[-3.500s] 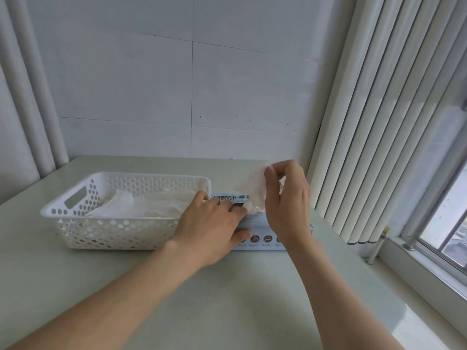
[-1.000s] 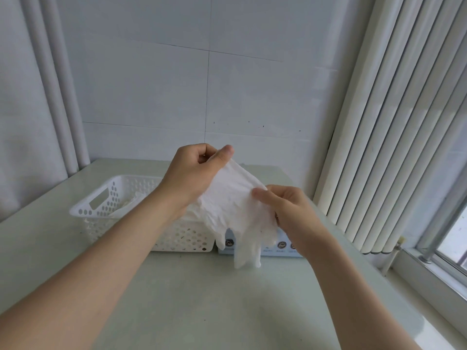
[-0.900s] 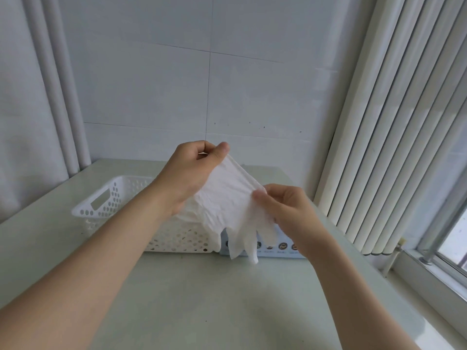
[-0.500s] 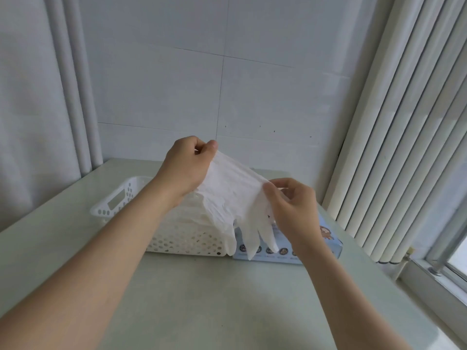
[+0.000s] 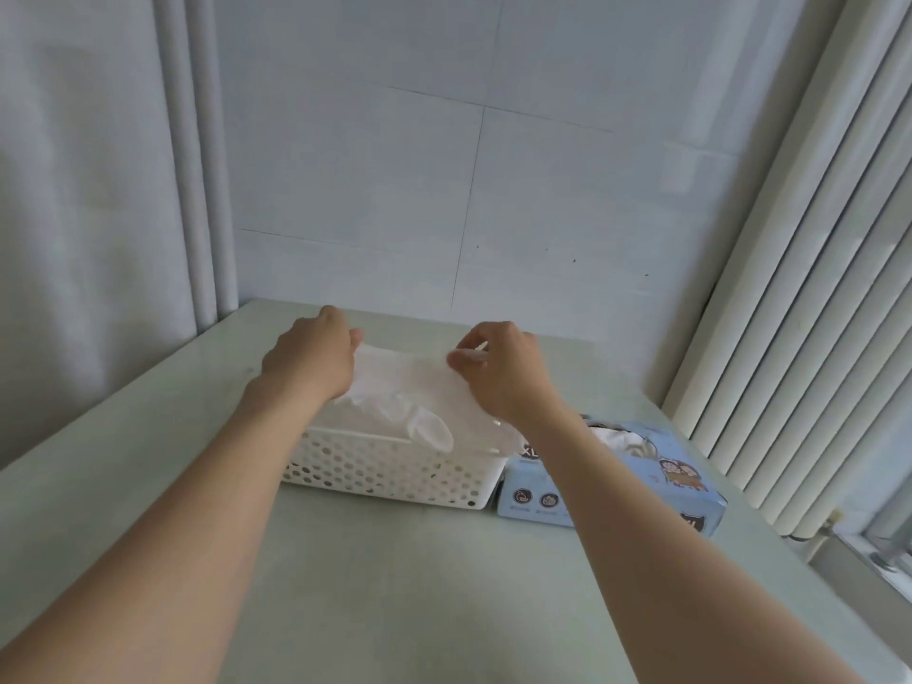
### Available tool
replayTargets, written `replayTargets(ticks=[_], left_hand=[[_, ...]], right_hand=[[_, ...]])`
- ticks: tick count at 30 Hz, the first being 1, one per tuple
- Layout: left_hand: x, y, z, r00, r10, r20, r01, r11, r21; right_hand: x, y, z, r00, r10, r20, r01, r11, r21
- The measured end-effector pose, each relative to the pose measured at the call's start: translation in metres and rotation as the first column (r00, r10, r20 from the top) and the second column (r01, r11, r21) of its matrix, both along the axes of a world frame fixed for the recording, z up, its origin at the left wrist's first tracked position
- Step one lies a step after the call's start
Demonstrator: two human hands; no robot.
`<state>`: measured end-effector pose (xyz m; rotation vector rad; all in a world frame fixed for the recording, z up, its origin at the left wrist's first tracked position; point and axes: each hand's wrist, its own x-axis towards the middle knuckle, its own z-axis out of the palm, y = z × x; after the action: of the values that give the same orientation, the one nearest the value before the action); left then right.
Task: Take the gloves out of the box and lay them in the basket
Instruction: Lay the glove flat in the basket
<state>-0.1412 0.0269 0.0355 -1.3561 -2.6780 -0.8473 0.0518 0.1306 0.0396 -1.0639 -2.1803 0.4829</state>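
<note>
Our left hand (image 5: 316, 362) pinches one edge of a white glove (image 5: 409, 382), held spread over the basket (image 5: 395, 473) on the table (image 5: 395, 585). The glove's fingertips droop toward 6 o'clock across the near rim. Our right hand (image 5: 503, 382) pinches the opposite edge. The box (image 5: 612, 491) sits just beside the basket at its 3 o'clock, with white material showing in its opening.

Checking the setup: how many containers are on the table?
2. The white basket lies on the table under the glove that the left hand and right hand hold; the blue box stands just to its right.
</note>
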Motion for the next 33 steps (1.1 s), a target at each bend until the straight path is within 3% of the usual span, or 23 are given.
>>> replayTargets(ticks=[6,9,12,13,15,17,19,21,24,33], left_hand=[[0.008,0.001,-0.001,0.980,0.103,-0.170,-0.120,0.988,-0.096],[0.009,0.003,-0.003,0.967,0.130,-0.219,-0.150,0.986,-0.076],[0.007,0.003,-0.006,0.958,0.147,-0.247,-0.174,0.981,-0.088],[0.006,0.003,-0.006,0.958,0.151,-0.244,-0.180,0.978,-0.102],[0.004,0.002,-0.004,0.959,0.130,-0.250,-0.165,0.979,-0.123],[0.000,0.002,0.000,0.964,0.033,-0.263,-0.082,0.981,-0.177],[-0.005,0.002,0.002,0.971,-0.125,-0.206,0.060,0.954,-0.295],[-0.008,-0.002,0.002,0.976,-0.191,-0.108,0.121,0.880,-0.460],[-0.004,-0.008,0.002,0.971,-0.216,-0.099,0.108,0.771,-0.628],[0.006,-0.004,0.011,0.971,-0.213,-0.111,0.047,0.620,-0.783]], right_hand=[[-0.020,0.004,-0.010,0.960,-0.018,0.278,-0.003,0.997,0.073],[-0.022,-0.001,-0.012,0.874,-0.101,0.475,-0.032,0.964,0.264],[-0.025,-0.007,-0.004,0.854,-0.146,0.500,-0.114,0.884,0.454],[-0.025,-0.009,0.001,0.864,-0.104,0.492,-0.137,0.893,0.429],[-0.022,-0.014,0.016,0.855,0.055,0.515,-0.174,0.967,0.185],[-0.015,-0.018,0.030,0.754,0.197,0.627,-0.193,0.978,-0.075],[-0.009,-0.024,0.037,0.619,0.222,0.753,-0.154,0.975,-0.161],[-0.010,-0.027,0.035,0.523,0.210,0.826,-0.139,0.977,-0.161],[-0.016,-0.026,0.022,0.475,0.158,0.866,-0.117,0.986,-0.116],[-0.018,-0.016,0.000,0.500,0.150,0.853,-0.167,0.983,-0.075]])
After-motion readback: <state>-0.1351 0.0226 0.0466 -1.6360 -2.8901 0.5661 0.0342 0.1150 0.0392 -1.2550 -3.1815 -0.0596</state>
